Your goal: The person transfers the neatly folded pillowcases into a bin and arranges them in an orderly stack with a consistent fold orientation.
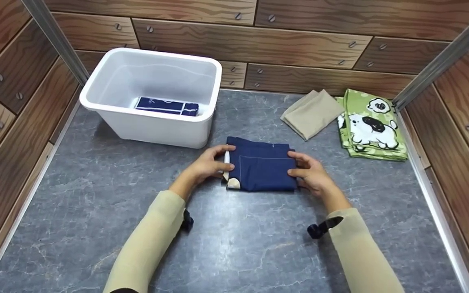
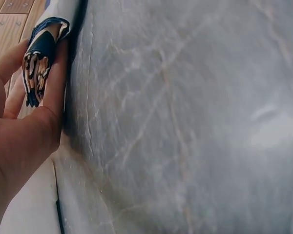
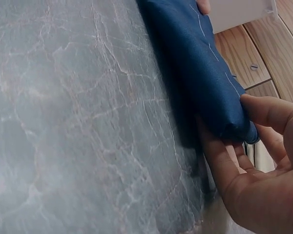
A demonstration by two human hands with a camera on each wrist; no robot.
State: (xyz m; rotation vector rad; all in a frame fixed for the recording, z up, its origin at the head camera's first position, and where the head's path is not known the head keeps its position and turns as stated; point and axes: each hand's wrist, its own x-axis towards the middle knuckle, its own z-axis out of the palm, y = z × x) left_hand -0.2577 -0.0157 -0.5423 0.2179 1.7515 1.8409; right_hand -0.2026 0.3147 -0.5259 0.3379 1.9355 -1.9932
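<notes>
A folded navy cloth (image 1: 265, 167) with pale stitching lies between both hands, in the middle of the head view. My left hand (image 1: 208, 165) pinches its left edge, where cream and dark patterned layers show. In the left wrist view, the stacked folds (image 2: 38, 73) sit between thumb and fingers. At the opposite edge, my right hand (image 1: 312, 173) grips the cloth, some fingers on top and others underneath. The right wrist view shows that end of the navy cloth (image 3: 205, 73) as a thick, rounded fold just over the grey surface.
A white plastic bin (image 1: 157, 126) stands at the back left, with a folded navy-and-white cloth (image 1: 167, 106) inside. Back right are a folded beige cloth (image 1: 314, 114) and a green dog-print cloth (image 1: 373, 126), side by side. Wood-patterned walls (image 1: 299, 51) enclose the grey marbled surface (image 1: 226, 248).
</notes>
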